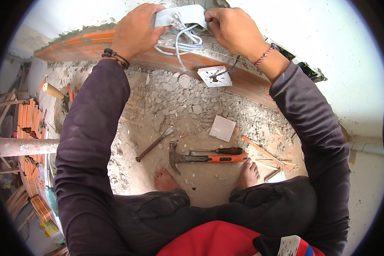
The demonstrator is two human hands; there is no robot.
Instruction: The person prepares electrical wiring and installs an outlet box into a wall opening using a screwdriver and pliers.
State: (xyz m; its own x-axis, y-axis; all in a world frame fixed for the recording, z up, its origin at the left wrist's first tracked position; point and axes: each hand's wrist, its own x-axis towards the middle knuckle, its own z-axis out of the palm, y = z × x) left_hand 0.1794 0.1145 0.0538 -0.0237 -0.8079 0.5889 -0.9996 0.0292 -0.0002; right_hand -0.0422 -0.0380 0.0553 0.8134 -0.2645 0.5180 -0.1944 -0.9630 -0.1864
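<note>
Gripping the left end of a white plate (192, 13) between thumb and fingers, the left hand (137, 30) is raised beyond the far edge of the floor (209, 184), level with the wall. The right hand (236, 32) has its bent fingers closed on the plate's right edge. A looped pale-blue cable (187, 45) with clear plugs hangs in front of the plate, between the hands.

Below, a white slotted box (222, 80) rests tilted at the orange brick ledge (77, 45), a dark cord (233, 67) running to it. Broken rubble (179, 94) covers the floor's far edge. Nearer its near edge, between and just beyond two bare feet (167, 179), lies an orange-and-black hammer (196, 158), a screwdriver (219, 151) alongside. A chisel (155, 144) lies to the left, a square tile (222, 128) beyond the screwdriver, and an orange strip (265, 153) to the right.
</note>
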